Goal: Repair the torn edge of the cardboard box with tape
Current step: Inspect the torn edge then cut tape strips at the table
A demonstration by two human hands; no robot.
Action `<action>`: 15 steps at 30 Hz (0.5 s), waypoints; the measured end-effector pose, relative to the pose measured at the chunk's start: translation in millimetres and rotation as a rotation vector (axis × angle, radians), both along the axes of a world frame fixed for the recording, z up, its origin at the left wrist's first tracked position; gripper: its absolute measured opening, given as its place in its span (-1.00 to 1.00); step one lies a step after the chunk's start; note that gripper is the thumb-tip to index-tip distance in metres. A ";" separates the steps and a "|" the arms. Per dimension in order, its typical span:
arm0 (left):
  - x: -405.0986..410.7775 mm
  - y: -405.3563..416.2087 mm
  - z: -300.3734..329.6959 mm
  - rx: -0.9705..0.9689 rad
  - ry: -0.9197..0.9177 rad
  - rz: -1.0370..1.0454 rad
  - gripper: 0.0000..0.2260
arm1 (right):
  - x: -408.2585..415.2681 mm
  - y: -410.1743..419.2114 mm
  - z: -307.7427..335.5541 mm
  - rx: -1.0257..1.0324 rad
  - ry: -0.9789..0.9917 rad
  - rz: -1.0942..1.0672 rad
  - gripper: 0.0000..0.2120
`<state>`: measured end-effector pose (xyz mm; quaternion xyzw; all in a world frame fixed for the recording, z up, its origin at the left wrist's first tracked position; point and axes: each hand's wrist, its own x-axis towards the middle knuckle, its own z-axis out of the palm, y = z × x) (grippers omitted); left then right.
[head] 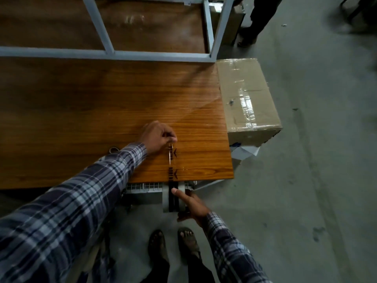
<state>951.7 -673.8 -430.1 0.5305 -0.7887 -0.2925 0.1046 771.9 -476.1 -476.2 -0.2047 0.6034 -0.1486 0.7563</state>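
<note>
A brown cardboard box (247,99) with shiny clear tape on its top stands on the floor against the right end of the wooden table (81,119). My right hand (192,205) holds a tape roll (174,199) just below the table's front edge. A strip of clear tape with dark print (171,160) runs from the roll up over the table. My left hand (158,136) pinches the free end of that strip above the table top.
Scissor handles (114,149) peek out beside my left sleeve. A grey metal frame (106,52) crosses the back of the table. White paper (245,152) lies under the box. Another person's legs (255,21) stand at the back right on the concrete floor. My feet (173,244) are below.
</note>
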 end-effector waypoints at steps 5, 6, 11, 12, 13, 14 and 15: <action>-0.1 -4.0 -12.8 -0.010 -0.031 0.020 -0.96 | -0.2 -1.6 1.9 0.009 -0.011 0.027 -0.57; -0.5 -4.1 -12.2 -0.004 -0.035 0.017 -0.96 | 0.0 -1.6 2.7 0.009 -0.006 0.027 -0.56; 1.7 -5.8 -12.8 0.025 -0.084 0.015 -0.93 | 4.8 0.2 -4.0 -0.159 0.139 -0.047 -0.13; 1.7 -6.1 -13.6 0.027 -0.095 0.013 -0.93 | 8.1 -0.8 -3.3 -0.212 0.171 -0.069 -0.12; 1.0 -6.3 -14.5 0.025 -0.106 0.012 -0.93 | 12.4 -2.3 -3.5 -0.240 0.207 -0.099 -0.09; 0.2 -6.1 -14.3 0.021 -0.114 0.013 -0.93 | 18.9 -4.4 -3.2 -0.250 0.255 -0.135 -0.03; -0.7 -6.4 -14.4 0.015 -0.118 0.016 -0.93 | 25.5 -7.0 -3.2 -0.243 0.313 -0.161 -0.01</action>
